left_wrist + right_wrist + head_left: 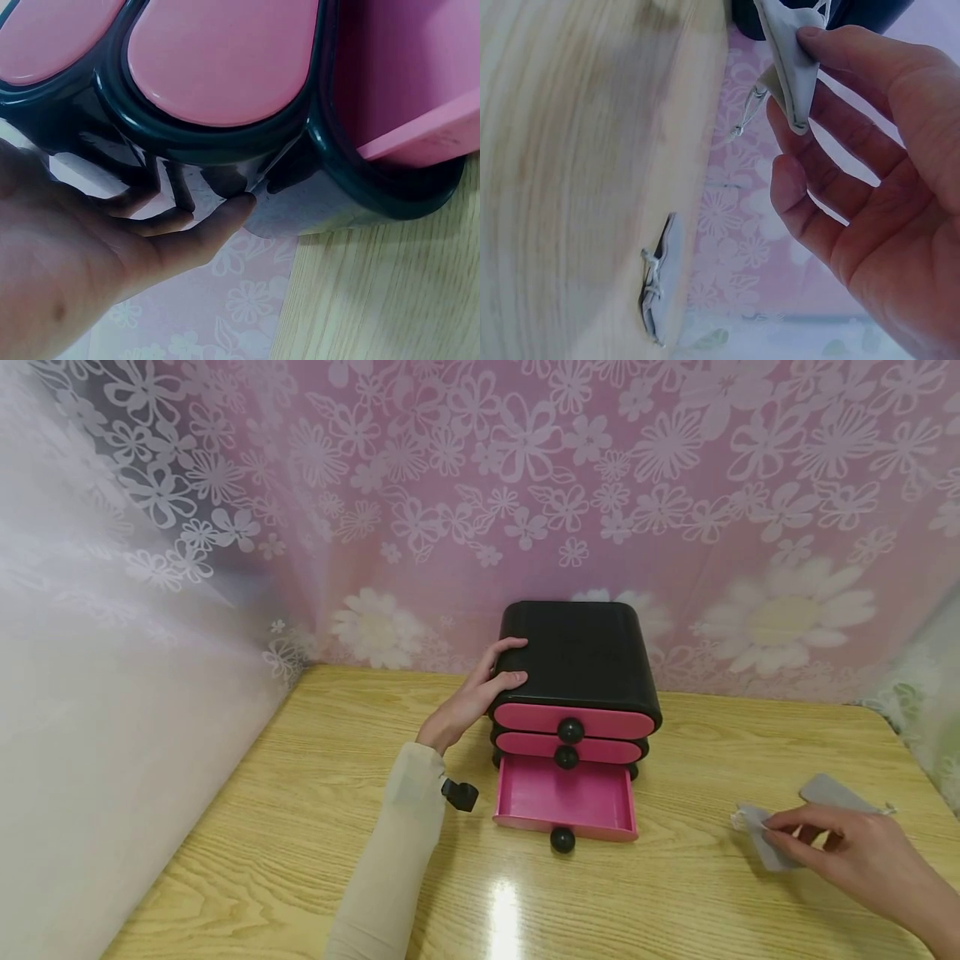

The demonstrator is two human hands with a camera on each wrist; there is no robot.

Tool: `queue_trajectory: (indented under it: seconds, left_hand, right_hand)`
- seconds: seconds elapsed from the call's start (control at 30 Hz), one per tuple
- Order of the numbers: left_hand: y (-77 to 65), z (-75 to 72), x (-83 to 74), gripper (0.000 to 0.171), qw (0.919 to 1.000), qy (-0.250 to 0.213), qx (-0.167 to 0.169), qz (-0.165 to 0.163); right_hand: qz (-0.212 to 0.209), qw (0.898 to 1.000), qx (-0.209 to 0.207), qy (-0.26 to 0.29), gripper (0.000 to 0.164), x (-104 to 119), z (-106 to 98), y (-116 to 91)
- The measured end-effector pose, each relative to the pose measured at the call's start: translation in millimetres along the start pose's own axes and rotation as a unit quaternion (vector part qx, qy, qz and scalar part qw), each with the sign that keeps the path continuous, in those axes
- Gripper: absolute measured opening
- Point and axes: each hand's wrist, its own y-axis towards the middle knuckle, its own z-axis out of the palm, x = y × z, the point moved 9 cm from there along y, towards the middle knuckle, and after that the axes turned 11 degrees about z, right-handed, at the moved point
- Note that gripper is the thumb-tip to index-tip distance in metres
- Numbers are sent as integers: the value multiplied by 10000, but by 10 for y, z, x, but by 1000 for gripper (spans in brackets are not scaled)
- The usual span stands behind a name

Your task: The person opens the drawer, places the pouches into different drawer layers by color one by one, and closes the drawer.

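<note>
A black drawer cabinet [573,652] with pink drawer fronts and round black knobs stands on the table. Its bottom drawer [566,795] is pulled out, and the pink floor inside shows bare. My left hand [474,697] rests against the cabinet's left side, two digits reaching over the top edge; in the left wrist view, fingertips touch the glossy black side wall. Off to the cabinet's right, my right hand [862,856] pinches a small grey drawstring pouch [791,64] between thumb and fingers, raised above the table. A second grey pouch [660,277] lies on the table close by.
The wood-grain table [285,827] runs back to a pink flowered curtain [480,510] right behind the cabinet. A whitish curtain [112,652] hangs along the left edge. A black wrist-camera mount [460,795] sticks out from the left sleeve near the open drawer.
</note>
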Motion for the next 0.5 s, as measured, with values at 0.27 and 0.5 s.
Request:
queue_trajectory:
  seconds: [0.27,0.5]
  left_hand:
    - [7,0,14,48,10000,-39,-8,10]
    - [5,1,12,48,10000,-20,-1,6]
  right_hand:
    - [-71,9999,14,-108,37,93,1,55]
    - [-365,9991,-151,-143,40,205,-23,98]
